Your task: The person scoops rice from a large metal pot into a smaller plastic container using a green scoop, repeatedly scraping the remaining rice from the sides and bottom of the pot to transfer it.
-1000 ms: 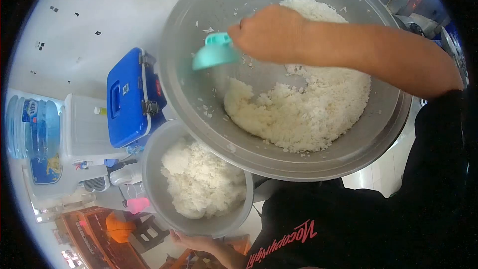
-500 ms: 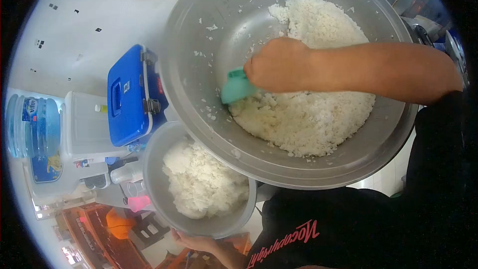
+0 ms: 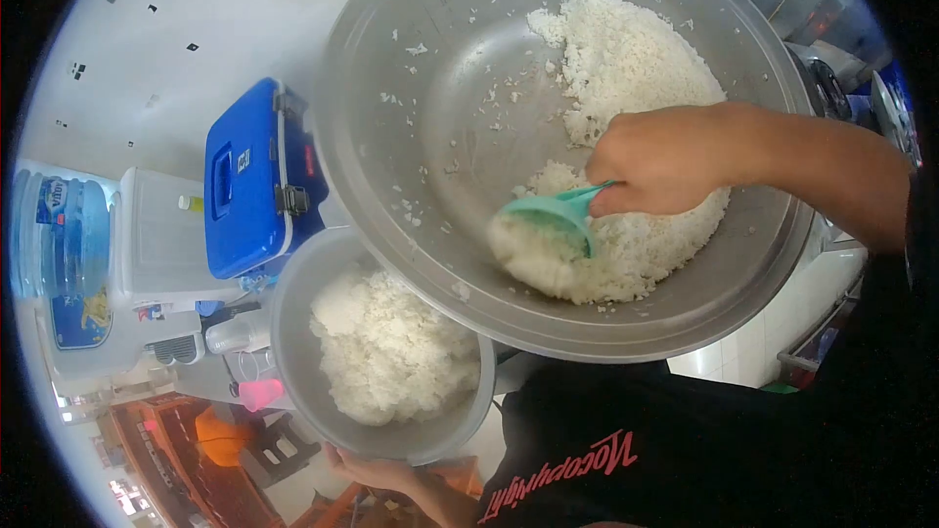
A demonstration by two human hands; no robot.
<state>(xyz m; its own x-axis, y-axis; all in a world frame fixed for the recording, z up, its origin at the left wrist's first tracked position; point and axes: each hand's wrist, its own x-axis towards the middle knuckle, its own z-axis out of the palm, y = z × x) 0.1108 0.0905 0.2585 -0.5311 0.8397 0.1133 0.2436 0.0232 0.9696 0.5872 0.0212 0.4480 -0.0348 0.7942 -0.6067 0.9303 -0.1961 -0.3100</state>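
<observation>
Right grip: my right hand (image 3: 655,161) is closed around the short handle of a turquoise plastic scoop (image 3: 569,210), fingers curled in, no slack apparent. The knuckles sit above the handle, which I judge keeps my fingers out of the loose food while the cup works low. The cup is inside the large metal basin (image 3: 364,137), canted over with its mouth at the edge of the cooked white rice (image 3: 636,59). Grains at the mouth are blurred, so how full it is cannot be determined.

Rice in the basin: heaped toward my right and nearer side, with scattered grains on the bare metal beyond. The tilted cup suits a heap of this kind, its rim being able to cut in along the edge.

Left grip: my left hand (image 3: 381,474) is at the outside of the smaller grey bowl (image 3: 293,298), low on the far side from the basin. The fingers run partly under it and are hidden there; I cannot tell how far they close. The placing reads as a steadying or bearing hold, keeping the bowl close against a load of its own, a tall mound of white rice (image 3: 391,357).

Arrangement: the bowl lies just beside the basin, whose rim overlaps it in view; contact cannot be confirmed. That closeness leaves little gap for grains to fall through. A blue cooler box (image 3: 240,181) stands near both vessels, with a pink plastic item (image 3: 259,393) near the bowl.
</observation>
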